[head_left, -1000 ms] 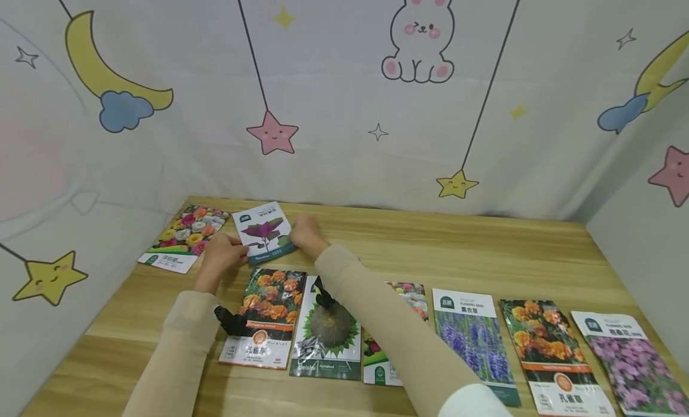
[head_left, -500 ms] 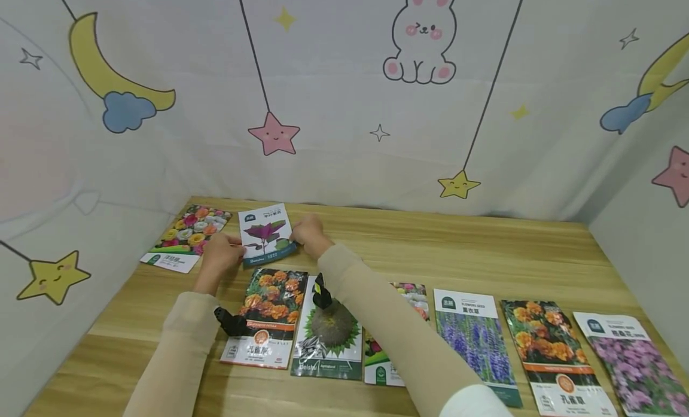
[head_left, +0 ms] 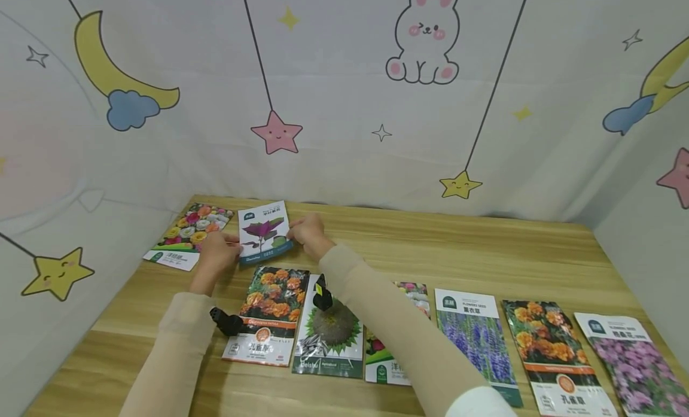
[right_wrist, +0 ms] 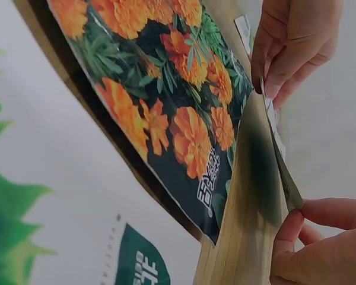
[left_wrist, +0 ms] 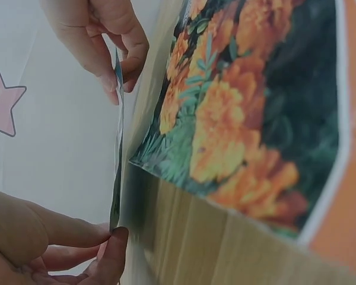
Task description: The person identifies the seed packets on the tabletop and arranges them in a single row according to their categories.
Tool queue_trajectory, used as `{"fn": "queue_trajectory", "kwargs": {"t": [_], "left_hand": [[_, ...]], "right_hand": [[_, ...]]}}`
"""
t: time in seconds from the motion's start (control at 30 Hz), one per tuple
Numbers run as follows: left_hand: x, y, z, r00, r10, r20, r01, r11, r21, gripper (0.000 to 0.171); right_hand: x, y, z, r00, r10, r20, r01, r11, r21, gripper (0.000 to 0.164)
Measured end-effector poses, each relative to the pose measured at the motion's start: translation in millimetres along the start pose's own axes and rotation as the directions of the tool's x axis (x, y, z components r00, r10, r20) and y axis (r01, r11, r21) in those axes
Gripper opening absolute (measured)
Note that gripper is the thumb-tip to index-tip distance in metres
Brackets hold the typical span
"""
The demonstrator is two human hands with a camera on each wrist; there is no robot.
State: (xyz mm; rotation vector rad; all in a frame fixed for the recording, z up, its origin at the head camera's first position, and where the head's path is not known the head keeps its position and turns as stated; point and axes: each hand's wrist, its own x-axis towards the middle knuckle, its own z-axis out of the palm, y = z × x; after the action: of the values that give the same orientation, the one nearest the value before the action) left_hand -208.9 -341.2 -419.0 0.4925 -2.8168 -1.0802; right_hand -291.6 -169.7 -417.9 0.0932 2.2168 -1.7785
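A seed packet with a purple-leaved plant is held between both hands at the back left, its lower edge bowed. My left hand pinches its left edge between thumb and fingers. At the opposite edge, my right hand pinches it too. In the left wrist view the packet appears nearly edge-on, slightly raised off the wood. The right wrist view has it tilted, with a shadow beneath. Just left of it lies a packet with mixed bright flowers, partly behind my left hand.
Nearer me, a row of packets lies on the wooden table: orange marigolds, a sunflower head, mixed flowers partly under my right sleeve, lavender, another marigold packet and pink flowers. A printed curtain closes the back.
The purple-leaved packet has shifted slightly right and turned straighter to the table. Both hands keep their pinch on it. The row in front has stayed put.
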Motion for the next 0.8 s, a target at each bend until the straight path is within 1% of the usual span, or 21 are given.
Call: {"fn": "queue_trajectory", "kwargs": {"t": [0.13,0.37,0.47,0.63,0.8], "left_hand": [[-2.4,-3.8,-3.9,1.000,-0.004,0.005,0.004,1.000,0.021,0.029],[-8.9,-6.8,-10.9,0.998,-0.051,0.032,0.050,0.998,0.034,0.030],[-10.5,-10.3,-14.8,0.998,-0.049,0.032,0.048,0.998,0.049,0.030],[-13.5,-16.4,-21.8,1.000,0.003,0.012,-0.004,0.995,0.097,0.029],[-18.8,-21.3,-31.6,0.999,0.042,0.013,-0.044,0.993,0.111,0.028]], "right_hand": [[-6,-1,2,1.000,0.017,0.017,-0.017,1.000,0.019,0.028],[-16,-1,8,1.000,0.018,0.021,-0.019,0.999,0.043,0.025],[-21,-1,11,0.999,0.027,0.023,-0.029,0.997,0.068,0.027],[-31,-2,13,0.998,0.032,0.045,-0.036,0.994,0.101,0.027],[-41,-6,16,0.998,0.041,0.056,-0.047,0.993,0.106,0.022]]}}
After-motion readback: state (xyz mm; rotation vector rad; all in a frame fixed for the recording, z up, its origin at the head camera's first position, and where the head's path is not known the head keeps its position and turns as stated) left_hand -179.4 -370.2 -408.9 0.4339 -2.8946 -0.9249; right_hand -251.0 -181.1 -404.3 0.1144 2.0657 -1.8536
